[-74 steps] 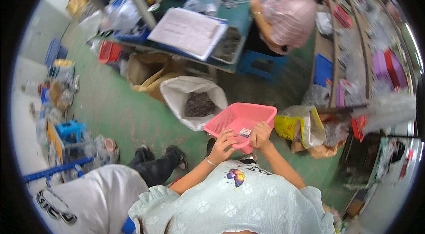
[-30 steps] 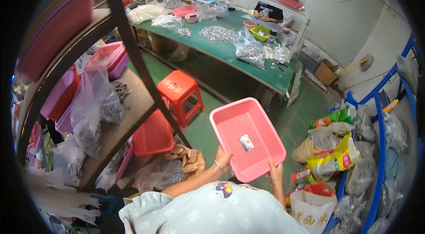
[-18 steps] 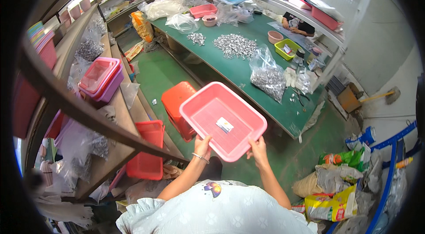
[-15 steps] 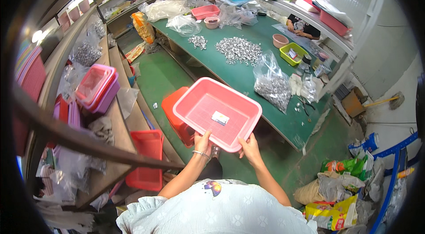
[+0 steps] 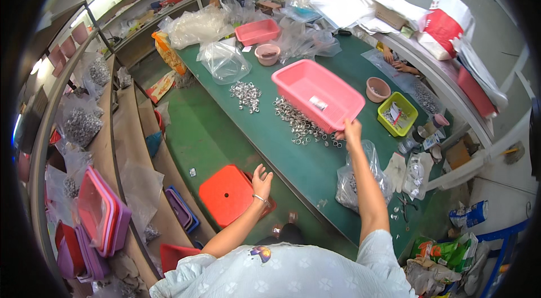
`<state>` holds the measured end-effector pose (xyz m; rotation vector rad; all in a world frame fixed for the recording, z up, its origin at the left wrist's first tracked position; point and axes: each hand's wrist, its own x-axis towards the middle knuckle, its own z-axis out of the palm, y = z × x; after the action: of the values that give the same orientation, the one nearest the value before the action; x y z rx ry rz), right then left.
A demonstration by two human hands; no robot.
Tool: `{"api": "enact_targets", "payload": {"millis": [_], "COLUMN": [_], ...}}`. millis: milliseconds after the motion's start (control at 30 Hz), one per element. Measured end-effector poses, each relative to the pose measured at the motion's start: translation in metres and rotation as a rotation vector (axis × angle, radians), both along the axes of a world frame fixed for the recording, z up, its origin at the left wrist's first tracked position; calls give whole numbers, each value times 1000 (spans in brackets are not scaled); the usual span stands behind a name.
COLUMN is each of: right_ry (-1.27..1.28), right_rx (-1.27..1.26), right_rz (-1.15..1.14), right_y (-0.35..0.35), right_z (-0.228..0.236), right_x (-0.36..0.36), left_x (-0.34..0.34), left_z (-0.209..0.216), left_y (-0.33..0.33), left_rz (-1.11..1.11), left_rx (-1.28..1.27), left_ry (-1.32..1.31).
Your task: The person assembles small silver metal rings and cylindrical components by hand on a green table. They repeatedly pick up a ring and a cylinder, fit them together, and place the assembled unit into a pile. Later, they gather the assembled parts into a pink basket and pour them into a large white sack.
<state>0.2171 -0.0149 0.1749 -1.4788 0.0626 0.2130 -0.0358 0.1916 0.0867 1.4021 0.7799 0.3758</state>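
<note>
My right hand (image 5: pixel 351 130) grips the near right corner of a pink plastic basket (image 5: pixel 301 81), with a small white label on its floor. The basket is over a pile of small silver metal rings (image 5: pixel 298 126) on the green table (image 5: pixel 256 143) and hides part of that pile; whether it touches the table I cannot tell. My left hand (image 5: pixel 262 181) is empty, fingers apart, above a red plastic stool (image 5: pixel 224 195) beside the table. A smaller heap of metal rings (image 5: pixel 245 96) lies left of the basket.
A bag of metal parts (image 5: pixel 349 185), gloves (image 5: pixel 395 171) and pliers (image 5: pixel 406 205) lie at the table's right. Beyond are a green basket (image 5: pixel 398 116) and a pink bowl (image 5: pixel 377 89). Another person's hands (image 5: pixel 397 64) work at the far side. Shelves (image 5: pixel 135 185) with stacked baskets stand left.
The basket has moved away from my body, from over the floor to over the ring pile. My left hand has let go of it; my right still holds it. The view has shifted toward the table.
</note>
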Motion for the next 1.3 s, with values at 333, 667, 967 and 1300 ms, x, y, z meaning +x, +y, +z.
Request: {"api": "enact_targets", "payload": {"millis": [333,667,967,1300], "right_ry": [24,55,-471,-207], "right_rx": [-240,-302,-1063,-1200], "right_rz": [-164,-281,-606,-94], "right_y": [-10,-16,-52,93], "right_z": [-109,-159,-220,-141], "right_x": [281,353,364,114], "left_x": [65,191,313,337], "left_z": [-51,-45,-58,-88], "left_y": [47,88,117,141], "left_rz": [-91,-278,-627,-895], "left_rx": [39,161,753,757], "left_ry": [209,144,0,10]}}
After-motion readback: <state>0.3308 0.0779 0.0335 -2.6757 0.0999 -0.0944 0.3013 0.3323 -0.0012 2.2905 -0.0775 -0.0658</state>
